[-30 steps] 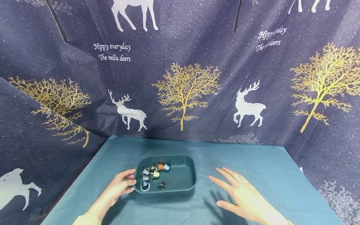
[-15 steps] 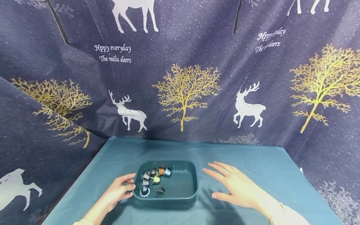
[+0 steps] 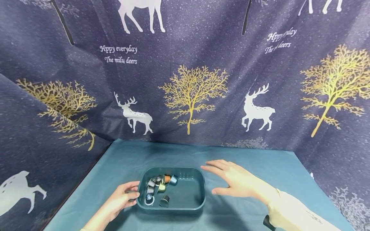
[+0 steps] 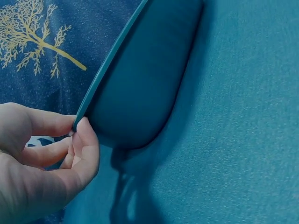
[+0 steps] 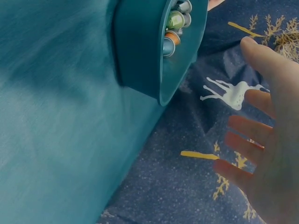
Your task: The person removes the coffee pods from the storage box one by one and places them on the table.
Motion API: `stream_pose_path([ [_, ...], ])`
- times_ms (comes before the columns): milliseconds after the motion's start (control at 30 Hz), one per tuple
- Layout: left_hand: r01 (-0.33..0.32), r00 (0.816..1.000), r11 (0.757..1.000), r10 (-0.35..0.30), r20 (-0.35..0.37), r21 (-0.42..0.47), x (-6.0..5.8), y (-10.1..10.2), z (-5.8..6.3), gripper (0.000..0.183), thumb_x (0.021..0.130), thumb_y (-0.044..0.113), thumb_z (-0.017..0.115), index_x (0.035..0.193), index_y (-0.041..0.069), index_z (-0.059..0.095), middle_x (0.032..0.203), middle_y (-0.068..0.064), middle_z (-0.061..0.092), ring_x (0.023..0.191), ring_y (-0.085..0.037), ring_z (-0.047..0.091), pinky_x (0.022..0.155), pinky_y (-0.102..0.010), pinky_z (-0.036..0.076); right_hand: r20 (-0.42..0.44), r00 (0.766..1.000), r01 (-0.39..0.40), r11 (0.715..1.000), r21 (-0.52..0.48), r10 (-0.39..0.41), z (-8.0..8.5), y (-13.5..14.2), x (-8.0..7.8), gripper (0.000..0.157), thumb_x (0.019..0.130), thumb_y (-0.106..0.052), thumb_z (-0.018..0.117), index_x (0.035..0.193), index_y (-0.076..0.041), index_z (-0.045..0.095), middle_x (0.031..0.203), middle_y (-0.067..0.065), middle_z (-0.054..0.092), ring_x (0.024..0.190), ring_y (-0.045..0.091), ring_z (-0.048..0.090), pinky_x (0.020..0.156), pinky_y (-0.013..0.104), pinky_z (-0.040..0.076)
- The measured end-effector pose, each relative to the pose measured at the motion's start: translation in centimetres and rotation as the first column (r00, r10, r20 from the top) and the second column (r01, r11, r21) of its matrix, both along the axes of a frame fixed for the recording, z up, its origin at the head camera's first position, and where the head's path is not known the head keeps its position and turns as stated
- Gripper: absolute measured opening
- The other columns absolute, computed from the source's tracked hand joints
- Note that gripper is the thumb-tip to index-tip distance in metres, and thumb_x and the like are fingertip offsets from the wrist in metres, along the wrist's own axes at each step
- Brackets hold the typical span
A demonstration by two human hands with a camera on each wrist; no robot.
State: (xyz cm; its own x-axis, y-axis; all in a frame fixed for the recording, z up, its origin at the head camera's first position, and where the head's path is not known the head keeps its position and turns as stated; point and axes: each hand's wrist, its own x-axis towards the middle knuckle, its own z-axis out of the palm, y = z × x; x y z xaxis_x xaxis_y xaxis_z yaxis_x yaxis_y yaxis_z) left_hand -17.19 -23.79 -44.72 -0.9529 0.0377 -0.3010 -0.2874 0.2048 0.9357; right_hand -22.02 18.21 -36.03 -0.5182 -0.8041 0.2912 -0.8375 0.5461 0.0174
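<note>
A dark teal rectangular box [image 3: 170, 209] stands on the table, with several small coffee capsules inside, mostly at its left. Among them are an orange capsule [image 3: 166, 179], a light blue capsule [image 3: 173, 180] and a yellow capsule [image 3: 162, 187]. A dark capsule [image 3: 164, 201] lies apart from the cluster near the front wall. My left hand [image 3: 122, 197] pinches the box's left rim between thumb and fingers, as the left wrist view confirms. My right hand [image 3: 234, 179] hovers right of the box, fingers extended and thumb spread, touching nothing. Capsules also show in the right wrist view.
A teal cloth [image 3: 245, 218] covers the table. Dark blue curtains [image 3: 185, 38] printed with deer and golden trees hang behind and at the sides. A dark band [image 3: 268, 222] is at the right wrist.
The box has slid slightly toward me, my left hand staying on its rim. My right hand has moved left and forward, closer to the box's right edge.
</note>
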Motion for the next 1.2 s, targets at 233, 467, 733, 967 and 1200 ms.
stream_pose_path([
  [233, -0.135, 0.99, 0.989, 0.132, -0.046, -0.067, 0.6, 1.0, -0.3, 0.046, 0.092, 0.003, 0.063, 0.134, -0.011, 0.052, 0.123, -0.025, 0.059, 0.098, -0.02, 0.067, 0.08, -0.037, 0.06, 0.089, 0.996, -0.003, 1.0, 0.029, 0.0, 0.1, -1.0, -0.8, 0.073, 0.087, -0.056, 0.066, 0.151, -0.03, 0.04, 0.146, -0.006, 0.051, 0.131, 0.016, 0.052, 0.102, 0.041, 0.049],
  [467, -0.18, 0.984, 0.977, 0.177, -0.032, -0.118, 0.8, 1.6, -0.3, 0.043, 0.095, 0.006, 0.06, 0.135, -0.008, 0.054, 0.114, -0.019, 0.056, 0.09, -0.02, 0.065, 0.077, -0.037, 0.06, 0.174, 0.984, 0.028, 0.998, 0.064, -0.039, 0.5, -1.8, -1.1, 0.074, 0.088, -0.055, 0.066, 0.152, -0.035, 0.035, 0.149, -0.01, 0.048, 0.134, 0.016, 0.049, 0.104, 0.042, 0.048],
  [733, -0.167, 0.985, 0.98, 0.163, -0.054, -0.104, 1.5, 1.8, 0.0, 0.049, 0.09, -0.002, 0.058, 0.137, -0.01, 0.05, 0.118, -0.024, 0.053, 0.097, -0.025, 0.063, 0.081, -0.039, 0.06, 0.224, 0.973, 0.04, 0.996, 0.075, -0.056, 0.8, -2.6, -1.5, 0.073, 0.089, -0.052, 0.066, 0.152, -0.037, 0.035, 0.148, -0.01, 0.049, 0.134, 0.015, 0.049, 0.104, 0.043, 0.048],
  [967, -0.189, 0.981, 0.98, 0.186, -0.047, -0.065, 1.7, 1.7, -0.2, 0.049, 0.09, -0.002, 0.058, 0.138, -0.01, 0.05, 0.121, -0.023, 0.053, 0.098, -0.022, 0.062, 0.081, -0.037, 0.059, 0.292, 0.951, 0.077, 0.992, 0.102, -0.104, 0.6, -3.6, -2.7, 0.066, 0.09, -0.057, 0.062, 0.15, -0.04, 0.038, 0.146, -0.004, 0.052, 0.133, 0.022, 0.052, 0.102, 0.047, 0.049],
  [1200, -0.202, 0.979, 0.979, 0.202, -0.04, -0.015, 1.6, 1.8, -0.3, 0.048, 0.09, -0.003, 0.059, 0.137, -0.011, 0.051, 0.119, -0.021, 0.054, 0.094, -0.018, 0.063, 0.075, -0.029, 0.058, 0.336, 0.937, 0.064, 0.992, 0.107, -0.096, 0.0, -5.0, -3.9, 0.062, 0.091, -0.054, 0.062, 0.148, -0.039, 0.042, 0.149, 0.0, 0.05, 0.137, 0.023, 0.05, 0.104, 0.049, 0.047],
])
